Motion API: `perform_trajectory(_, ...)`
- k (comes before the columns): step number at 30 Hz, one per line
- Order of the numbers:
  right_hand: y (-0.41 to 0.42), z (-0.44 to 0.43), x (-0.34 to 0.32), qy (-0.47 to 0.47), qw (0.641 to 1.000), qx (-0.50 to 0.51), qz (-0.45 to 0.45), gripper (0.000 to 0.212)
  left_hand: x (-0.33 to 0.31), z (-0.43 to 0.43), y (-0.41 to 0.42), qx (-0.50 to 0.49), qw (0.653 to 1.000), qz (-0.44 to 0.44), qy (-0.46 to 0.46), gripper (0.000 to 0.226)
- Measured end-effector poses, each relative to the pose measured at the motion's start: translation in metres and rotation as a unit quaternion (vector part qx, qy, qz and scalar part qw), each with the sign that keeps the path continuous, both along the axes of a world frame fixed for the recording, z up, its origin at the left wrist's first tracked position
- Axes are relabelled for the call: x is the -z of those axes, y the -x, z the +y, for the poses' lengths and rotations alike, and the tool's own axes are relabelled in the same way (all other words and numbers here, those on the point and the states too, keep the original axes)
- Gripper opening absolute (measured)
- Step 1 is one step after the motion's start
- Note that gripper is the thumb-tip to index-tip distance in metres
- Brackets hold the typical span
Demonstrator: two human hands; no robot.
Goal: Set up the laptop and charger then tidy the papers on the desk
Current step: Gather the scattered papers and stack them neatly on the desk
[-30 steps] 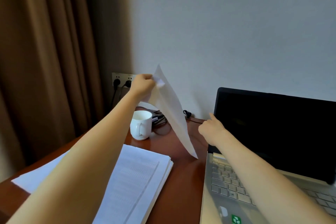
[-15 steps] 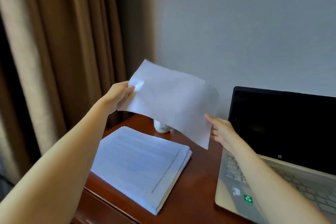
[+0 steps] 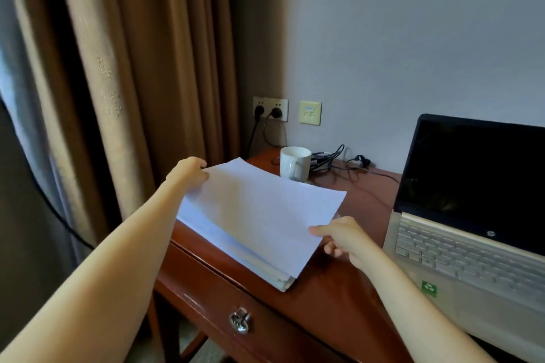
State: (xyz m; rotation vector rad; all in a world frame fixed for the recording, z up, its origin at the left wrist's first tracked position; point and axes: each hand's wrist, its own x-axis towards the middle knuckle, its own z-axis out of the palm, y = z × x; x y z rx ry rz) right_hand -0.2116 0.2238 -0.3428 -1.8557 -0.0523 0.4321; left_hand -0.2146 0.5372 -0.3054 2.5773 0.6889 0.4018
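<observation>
A white sheet of paper (image 3: pixel 262 209) lies spread just over the paper stack (image 3: pixel 259 262) at the left end of the wooden desk (image 3: pixel 330 298). My left hand (image 3: pixel 188 172) pinches the sheet's far left corner. At the near right edge, my right hand (image 3: pixel 339 237) holds the sheet between thumb and fingers. The open laptop (image 3: pixel 472 215), screen dark, stands on the right. Its charger cable (image 3: pixel 368 169) runs along the back of the desk, with two plugs in the wall socket (image 3: pixel 270 109).
A white mug (image 3: pixel 295 163) stands behind the stack, beside a bundle of cables (image 3: pixel 324 160). Brown curtains (image 3: pixel 132 68) hang left of the desk. A drawer with a metal handle (image 3: pixel 240 323) faces me under the desk's front edge.
The sheet was held up in the air and has come down flat over the stack. My right hand has moved from its right edge to its near right edge. The view has shifted left and down.
</observation>
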Motion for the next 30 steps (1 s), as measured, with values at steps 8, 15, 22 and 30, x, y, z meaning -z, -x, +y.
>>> perform_trajectory(8, 0.007, 0.014, 0.008, 0.081, 0.997, 0.004, -0.018, 0.018, 0.025, -0.008, 0.006, 0.014, 0.991, 0.111, -0.069, 0.05)
perform_trajectory(15, 0.002, 0.01, 0.002, 0.228, 0.971, -0.021, -0.065, 0.034, 0.042, -0.014, 0.013, -0.021, 0.988, 0.147, -0.051, 0.053)
perform_trajectory(22, -0.004, 0.009, -0.023, 0.178, 0.981, 0.018, -0.068, 0.059, 0.034, -0.023, 0.019, -0.057, 0.991, 0.093, -0.072, 0.036)
perform_trajectory(30, -0.023, -0.016, -0.029, -0.087, 0.977, 0.153, 0.12, 0.051, 0.028, -0.037, 0.028, -0.08, 0.987, 0.108, -0.083, 0.038)
